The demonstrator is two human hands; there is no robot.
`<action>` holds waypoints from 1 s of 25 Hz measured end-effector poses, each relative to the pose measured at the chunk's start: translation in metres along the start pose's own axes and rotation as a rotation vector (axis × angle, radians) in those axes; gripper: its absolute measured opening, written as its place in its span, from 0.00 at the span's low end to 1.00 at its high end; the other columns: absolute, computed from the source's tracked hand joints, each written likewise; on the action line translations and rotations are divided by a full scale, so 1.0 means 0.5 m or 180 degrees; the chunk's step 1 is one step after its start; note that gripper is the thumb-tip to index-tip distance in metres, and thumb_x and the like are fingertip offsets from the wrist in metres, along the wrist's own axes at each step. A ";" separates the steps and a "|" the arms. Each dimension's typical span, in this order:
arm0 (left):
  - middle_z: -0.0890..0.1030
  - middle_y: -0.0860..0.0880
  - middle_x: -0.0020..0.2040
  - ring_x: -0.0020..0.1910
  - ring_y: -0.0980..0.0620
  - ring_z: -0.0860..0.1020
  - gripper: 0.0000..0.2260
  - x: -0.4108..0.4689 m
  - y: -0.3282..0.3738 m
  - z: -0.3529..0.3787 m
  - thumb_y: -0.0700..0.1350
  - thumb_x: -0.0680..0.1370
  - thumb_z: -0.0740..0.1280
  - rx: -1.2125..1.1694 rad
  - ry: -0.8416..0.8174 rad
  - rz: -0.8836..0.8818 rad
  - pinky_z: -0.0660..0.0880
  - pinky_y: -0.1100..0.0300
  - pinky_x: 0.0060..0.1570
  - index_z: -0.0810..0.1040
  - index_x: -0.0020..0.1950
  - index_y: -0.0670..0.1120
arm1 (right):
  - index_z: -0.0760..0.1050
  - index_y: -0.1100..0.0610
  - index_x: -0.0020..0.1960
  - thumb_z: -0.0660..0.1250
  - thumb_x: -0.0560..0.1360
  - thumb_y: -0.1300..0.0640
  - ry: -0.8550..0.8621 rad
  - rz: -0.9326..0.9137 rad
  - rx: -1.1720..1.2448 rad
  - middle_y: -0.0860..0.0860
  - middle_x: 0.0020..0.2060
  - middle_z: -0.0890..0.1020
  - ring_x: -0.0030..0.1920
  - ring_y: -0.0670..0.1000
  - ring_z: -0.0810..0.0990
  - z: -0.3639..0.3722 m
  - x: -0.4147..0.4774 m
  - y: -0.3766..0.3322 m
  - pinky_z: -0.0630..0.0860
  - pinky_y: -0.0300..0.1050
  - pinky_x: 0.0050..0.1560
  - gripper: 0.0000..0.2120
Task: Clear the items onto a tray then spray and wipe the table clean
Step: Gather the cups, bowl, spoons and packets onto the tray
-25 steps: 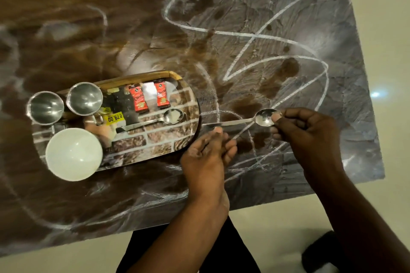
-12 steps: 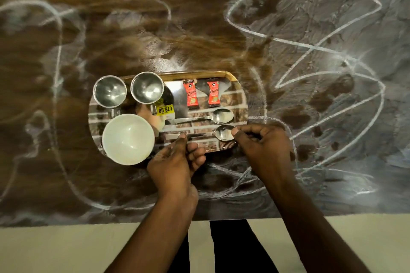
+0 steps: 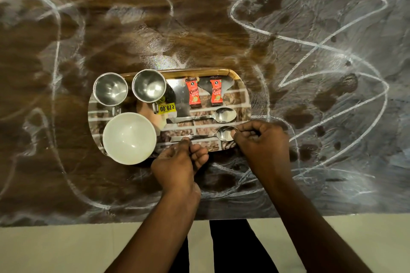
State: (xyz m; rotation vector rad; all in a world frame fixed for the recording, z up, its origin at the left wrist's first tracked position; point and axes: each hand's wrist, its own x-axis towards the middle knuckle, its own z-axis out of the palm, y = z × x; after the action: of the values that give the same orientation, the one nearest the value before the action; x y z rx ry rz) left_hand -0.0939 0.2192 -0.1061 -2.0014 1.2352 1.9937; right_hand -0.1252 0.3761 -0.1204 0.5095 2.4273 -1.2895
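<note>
— Hands?
— Both curled; the left hand (image 3: 177,162) pinches the spoon (image 3: 223,135) by its handle, the right hand (image 3: 264,142) by its bowl.
— And the spoon?
— Over the tray (image 3: 177,71), just beside another spoon (image 3: 221,115); a second ago they held it above the table (image 3: 332,117), right of the tray.

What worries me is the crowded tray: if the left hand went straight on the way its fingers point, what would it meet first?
The left hand pinches the near spoon by its handle; straight beyond that, probably the handle of the far spoon, though height is unclear.
</note>
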 end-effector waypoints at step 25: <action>0.86 0.47 0.54 0.50 0.51 0.84 0.11 0.147 0.262 -0.214 0.42 0.80 0.71 0.1299 0.0628 0.2555 0.83 0.44 0.60 0.84 0.62 0.48 | 0.82 0.46 0.59 0.71 0.81 0.53 0.0226 -0.0135 0.0295 0.39 0.43 0.87 0.42 0.38 0.86 -0.026 0.093 -0.031 0.80 0.34 0.40 0.07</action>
State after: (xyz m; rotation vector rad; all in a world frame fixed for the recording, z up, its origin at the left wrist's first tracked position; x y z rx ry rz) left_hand -0.0913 0.0355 -0.0893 -1.6589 2.5477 1.5481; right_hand -0.1747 0.3860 -0.1239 0.5402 2.4570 -1.4302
